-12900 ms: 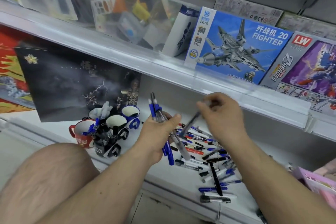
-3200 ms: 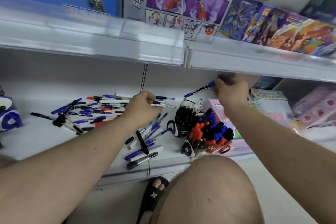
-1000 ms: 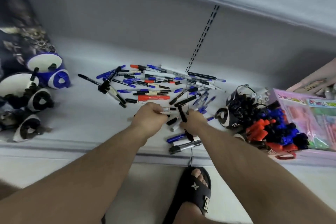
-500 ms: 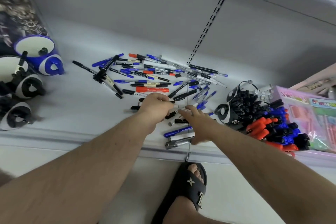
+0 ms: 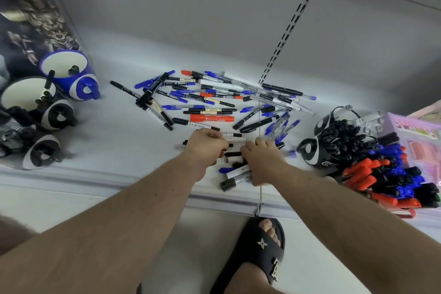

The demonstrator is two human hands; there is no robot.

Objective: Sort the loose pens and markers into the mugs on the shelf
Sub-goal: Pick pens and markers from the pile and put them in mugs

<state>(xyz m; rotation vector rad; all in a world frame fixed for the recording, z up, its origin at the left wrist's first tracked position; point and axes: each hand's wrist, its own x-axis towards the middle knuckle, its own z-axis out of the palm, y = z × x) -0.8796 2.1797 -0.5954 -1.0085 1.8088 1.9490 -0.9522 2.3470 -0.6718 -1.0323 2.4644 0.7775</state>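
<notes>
A heap of loose pens and markers point(image 5: 214, 102), blue, black and red, lies on the white shelf point(image 5: 114, 141). My left hand point(image 5: 206, 144) grips a small bundle of white-bodied markers point(image 5: 232, 138) near the shelf's front. My right hand point(image 5: 261, 162) lies just right of it, fingers down on several black and white markers point(image 5: 235, 178). A blue mug point(image 5: 71, 74) and black-and-white mugs point(image 5: 33, 100) stand at the left with a few pens in them. At the right, a black mug point(image 5: 338, 143) is packed with black markers, beside a red mug point(image 5: 391, 181) full of red, blue and black ones.
A dark picture box point(image 5: 31, 19) leans at the far left behind the mugs. A pink packaged item point(image 5: 417, 136) sits at the right. The shelf's front rail point(image 5: 119, 181) runs below my hands. My sandalled foot point(image 5: 262, 253) is on the floor beneath.
The view has dropped from the upper shelves to the pen heap. Over the last second my right hand slid toward the shelf's front onto the near markers; my left hand kept its bundle.
</notes>
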